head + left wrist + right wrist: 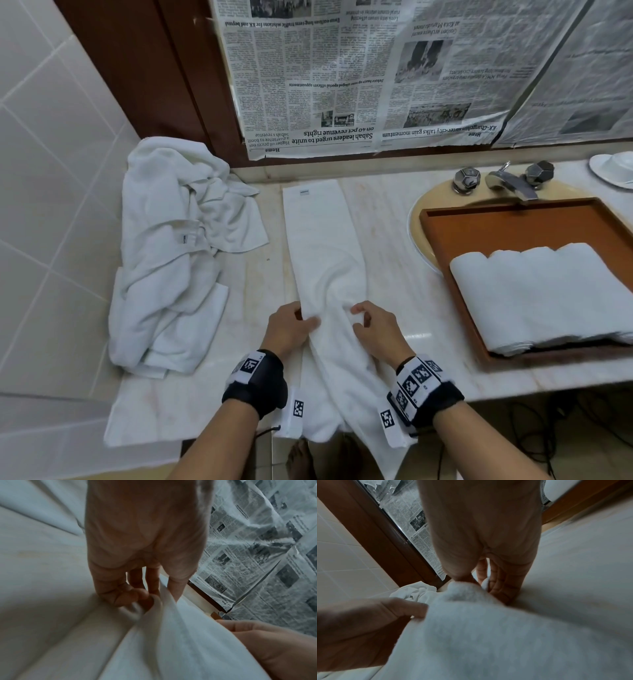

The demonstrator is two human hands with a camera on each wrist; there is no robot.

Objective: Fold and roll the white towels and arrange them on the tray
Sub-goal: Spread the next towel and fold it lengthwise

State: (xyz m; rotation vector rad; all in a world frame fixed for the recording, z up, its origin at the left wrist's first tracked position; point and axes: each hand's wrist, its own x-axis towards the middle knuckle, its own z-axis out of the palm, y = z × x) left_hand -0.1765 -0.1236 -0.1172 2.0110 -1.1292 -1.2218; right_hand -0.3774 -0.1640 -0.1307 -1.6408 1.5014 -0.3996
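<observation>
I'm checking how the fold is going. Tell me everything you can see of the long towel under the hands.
The long towel is white terry, folded into a narrow strip lying lengthwise on the marble counter, a small label near its far end. Its near end hangs over the counter's front edge. The middle is wrinkled and bunched where the left hand and right hand pinch its two side edges.

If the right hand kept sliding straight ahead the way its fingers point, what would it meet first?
The right hand pinches the long folded towel and points up along the counter. Going straight on it would only ride over more of that towel; beyond that, probably the newspaper-covered wall, though depth is unclear.
</observation>
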